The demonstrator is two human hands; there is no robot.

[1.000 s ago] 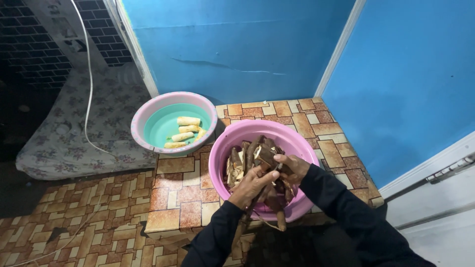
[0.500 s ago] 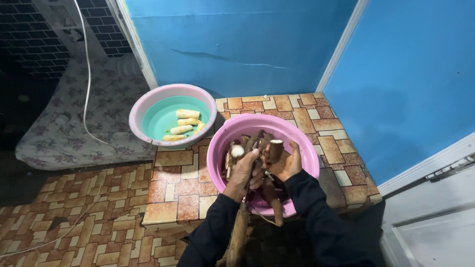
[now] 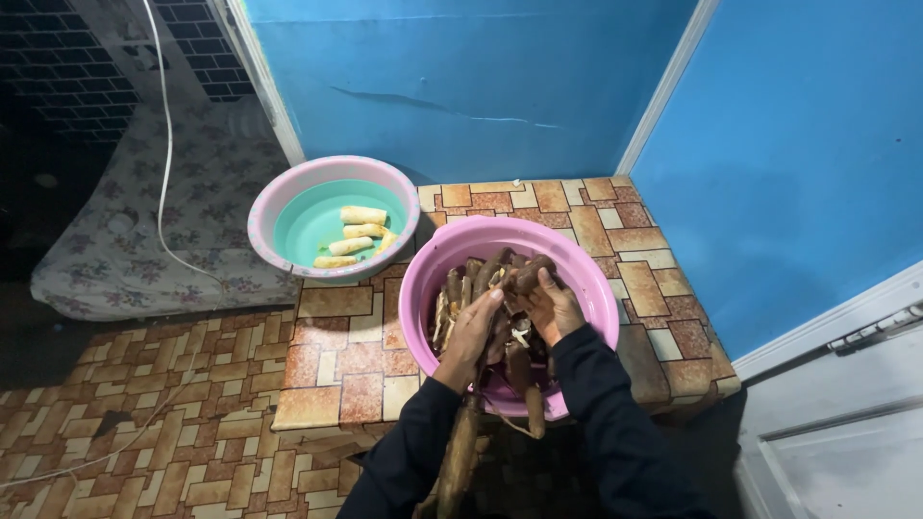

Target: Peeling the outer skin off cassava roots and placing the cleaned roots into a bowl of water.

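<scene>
A purple plastic basin [image 3: 577,259] sits on a raised tiled step and holds several brown unpeeled cassava roots [image 3: 481,274] and strips of peel. My left hand [image 3: 473,332] grips a long brown root [image 3: 460,452] that hangs down out of the basin toward me. My right hand [image 3: 550,306] reaches into the basin and closes on another brown root [image 3: 530,274]. Behind and to the left stands a pink basin [image 3: 279,207] with a teal inside, holding several peeled pale root pieces [image 3: 358,231].
Blue walls [image 3: 461,77] close the back and right side. A floral-patterned mat [image 3: 163,211] lies at the left with a white cable [image 3: 168,192] across it. The brick-pattern tiled floor [image 3: 144,423] drops lower at the left. A white door panel [image 3: 836,432] is at the lower right.
Both hands have lifted within the purple basin; my left hand now holds a long root hanging over the near rim, and my right hand has shifted to another root.
</scene>
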